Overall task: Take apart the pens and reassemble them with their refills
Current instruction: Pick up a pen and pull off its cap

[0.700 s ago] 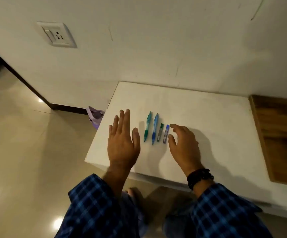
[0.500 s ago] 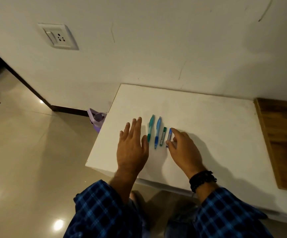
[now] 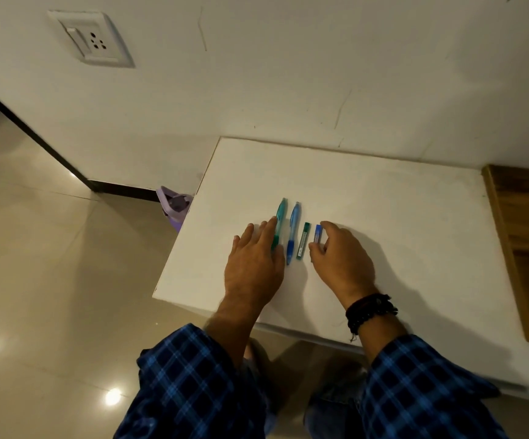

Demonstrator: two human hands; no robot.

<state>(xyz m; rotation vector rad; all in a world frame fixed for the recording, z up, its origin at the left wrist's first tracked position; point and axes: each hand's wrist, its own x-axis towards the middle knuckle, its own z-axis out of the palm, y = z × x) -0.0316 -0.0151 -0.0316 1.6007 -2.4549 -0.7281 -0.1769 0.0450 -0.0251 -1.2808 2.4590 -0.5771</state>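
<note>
Left hand (image 3: 253, 264) shifted right onto row

We find its straight fingers together against the green pen (image 3: 280, 221). The right hand (image 3: 342, 258) pinches the blue refill case (image 3: 318, 234), centre frame on the white table (image 3: 399, 217), right of the blue pen (image 3: 293, 231) and green refill case (image 3: 303, 240).

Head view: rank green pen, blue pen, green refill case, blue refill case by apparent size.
Largest: blue pen and green pen, alike; the left hand covers the green pen's lower end.
Then: green refill case.
Smallest-looking: blue refill case, partly hidden by the right hand.
</note>
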